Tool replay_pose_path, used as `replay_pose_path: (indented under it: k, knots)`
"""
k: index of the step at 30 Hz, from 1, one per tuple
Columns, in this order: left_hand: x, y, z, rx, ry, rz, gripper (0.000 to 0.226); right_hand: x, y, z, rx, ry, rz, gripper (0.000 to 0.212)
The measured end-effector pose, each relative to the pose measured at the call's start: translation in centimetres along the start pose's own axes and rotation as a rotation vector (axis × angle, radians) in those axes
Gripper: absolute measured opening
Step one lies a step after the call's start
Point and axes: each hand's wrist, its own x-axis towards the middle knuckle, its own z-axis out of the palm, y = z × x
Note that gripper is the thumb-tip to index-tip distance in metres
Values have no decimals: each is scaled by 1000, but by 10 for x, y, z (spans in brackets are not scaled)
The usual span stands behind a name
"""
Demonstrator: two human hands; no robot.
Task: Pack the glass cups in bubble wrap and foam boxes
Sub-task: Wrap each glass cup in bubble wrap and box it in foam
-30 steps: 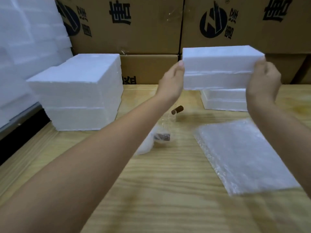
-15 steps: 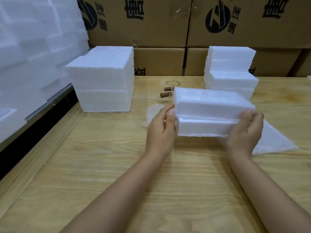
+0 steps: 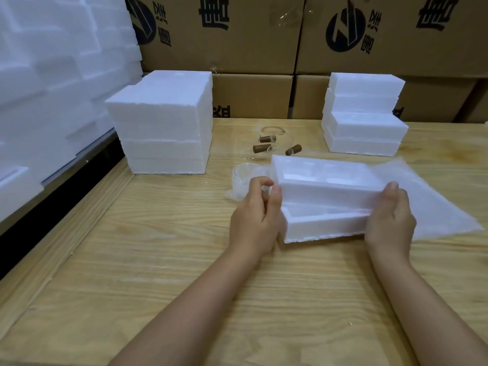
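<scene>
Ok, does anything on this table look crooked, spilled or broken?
Nothing looks broken. The held foam box has its lid tilted off the base, the back right stack of boxes sits staggered, and a white crumb lies on the table.

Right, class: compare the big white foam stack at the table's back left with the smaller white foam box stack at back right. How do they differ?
The left white foam stack is wider and deeper than the right white foam stack. Left stack's layers sit flush; right stack's upper boxes are offset from its lower ones. Both stand on the wooden table before brown cardboard cartons.
</scene>
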Motion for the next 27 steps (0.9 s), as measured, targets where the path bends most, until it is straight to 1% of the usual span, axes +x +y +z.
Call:
replay_pose_path:
  k: [3,6,7,9,12,16,18,19,21,24,25,27]
  knots:
    - [4,-1,8,30,-136,-23,55,12,6,-7,-98,6,11,47]
    - [11,-1,17,-7,-279,-35,69,24,12,-10,-151,39,31,46]
    - [14,-2,21,-18,-320,-43,69,27,14,-9,-153,49,42,45]
    - [21,-3,26,-11,-379,-48,64,32,15,-7,-156,50,62,44]
    - [32,-4,32,-32,-407,-53,52,36,12,1,-163,14,74,45]
    - [39,-5,34,-54,-424,-90,51,41,10,7,-160,11,92,45]
    - [38,-4,30,-20,-403,-42,48,39,9,5,-134,77,33,43]
    - [36,-3,27,1,-364,-5,48,38,7,3,-113,115,-15,42]
    - [29,1,17,16,-217,63,53,33,3,-1,-41,152,-80,40]
    - [22,5,0,-15,14,161,59,19,-6,-6,175,97,-120,30]
    - [20,6,-6,-26,55,173,60,13,-10,-8,222,68,-150,29]
    - [17,6,-19,-71,108,163,49,1,-17,-9,257,-3,-213,32]
